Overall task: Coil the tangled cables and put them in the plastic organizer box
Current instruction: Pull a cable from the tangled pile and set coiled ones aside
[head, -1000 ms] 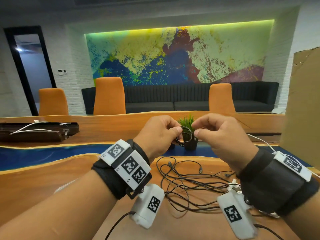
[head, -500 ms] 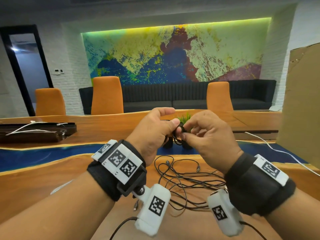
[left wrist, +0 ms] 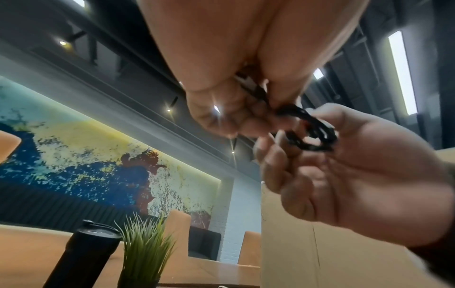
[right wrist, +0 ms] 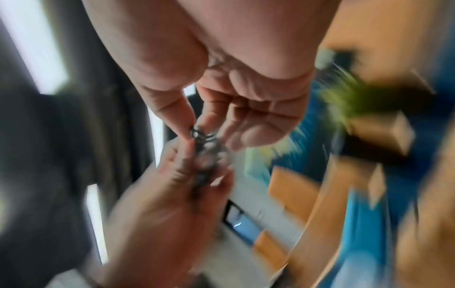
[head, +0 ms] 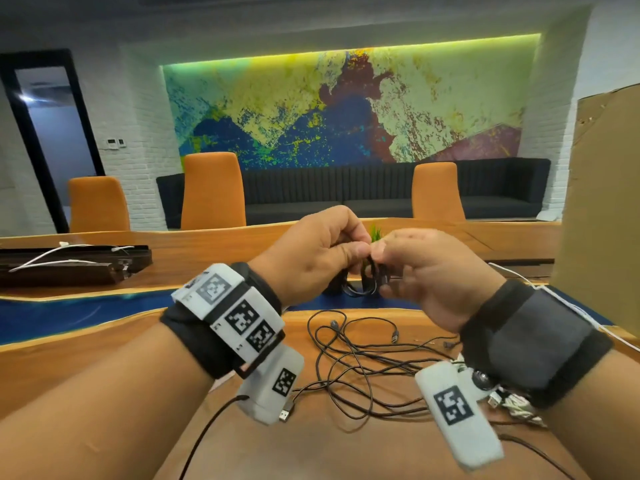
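Note:
A small black cable coil [head: 366, 284] hangs in the air above the table, held between both hands. My left hand [head: 356, 249] pinches its top with thumb and curled fingers. My right hand [head: 382, 259] pinches the coil's right side. The left wrist view shows the coil [left wrist: 309, 132] as a tight loop between the left fingertips [left wrist: 246, 124] and the right fingers [left wrist: 278, 154]. In the blurred right wrist view the coil [right wrist: 205, 150] sits between both hands' fingertips. A tangle of black cables [head: 363, 358] lies on the wooden table [head: 329, 452] below. No plastic organizer box is in view.
A dark tray [head: 69, 268] with white cables sits at the far left. A tall cardboard box [head: 606, 202] stands at the right, with a white cable [head: 568, 306] beside it. A small potted plant [left wrist: 145, 249] and a black bottle [left wrist: 81, 253] stand behind the hands.
The left index finger, raised half a second ago, has curled down over the coil. The right hand has turned and taken hold of the coil's right side.

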`<move>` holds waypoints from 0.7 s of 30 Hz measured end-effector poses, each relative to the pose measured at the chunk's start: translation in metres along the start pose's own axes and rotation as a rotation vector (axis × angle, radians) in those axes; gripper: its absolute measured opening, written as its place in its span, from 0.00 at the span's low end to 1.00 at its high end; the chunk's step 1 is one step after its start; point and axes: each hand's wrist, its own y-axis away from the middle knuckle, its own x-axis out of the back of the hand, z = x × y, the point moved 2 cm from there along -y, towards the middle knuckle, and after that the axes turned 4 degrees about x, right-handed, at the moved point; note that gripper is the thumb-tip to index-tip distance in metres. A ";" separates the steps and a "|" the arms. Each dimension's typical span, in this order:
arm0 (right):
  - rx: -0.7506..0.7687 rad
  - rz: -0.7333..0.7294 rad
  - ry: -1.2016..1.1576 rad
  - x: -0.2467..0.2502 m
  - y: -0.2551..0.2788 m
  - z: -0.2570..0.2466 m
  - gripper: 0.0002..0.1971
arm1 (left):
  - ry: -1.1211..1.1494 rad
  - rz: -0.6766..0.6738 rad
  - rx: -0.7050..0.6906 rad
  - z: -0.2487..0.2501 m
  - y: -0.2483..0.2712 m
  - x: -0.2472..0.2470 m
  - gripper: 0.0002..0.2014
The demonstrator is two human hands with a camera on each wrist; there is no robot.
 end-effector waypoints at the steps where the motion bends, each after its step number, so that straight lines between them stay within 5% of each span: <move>1: 0.183 0.005 0.330 0.004 0.000 -0.005 0.02 | 0.007 -0.056 0.023 -0.002 0.000 0.002 0.06; 3: 0.497 -0.037 0.774 0.008 0.001 -0.010 0.02 | 0.129 -0.149 0.081 -0.007 0.003 0.004 0.05; 5: 0.571 -0.023 0.740 0.008 0.003 -0.007 0.01 | 0.343 -0.181 0.141 -0.011 0.006 0.002 0.04; 8: 0.246 0.056 0.259 0.002 0.007 0.006 0.03 | 0.449 -0.111 0.143 -0.014 0.008 -0.004 0.03; 10: -0.019 0.032 -0.058 -0.002 0.009 0.011 0.06 | 0.348 -0.022 0.094 -0.014 0.007 -0.006 0.03; 12: -0.112 -0.018 -0.225 -0.001 0.010 0.006 0.10 | 0.226 0.049 0.042 -0.011 0.006 -0.005 0.02; 16: -0.054 -0.028 0.050 0.000 0.009 -0.005 0.09 | 0.049 0.087 -0.011 -0.007 0.006 -0.005 0.02; 21: 0.173 0.144 0.502 0.002 0.001 -0.009 0.03 | -0.146 0.162 0.104 -0.011 0.008 0.004 0.07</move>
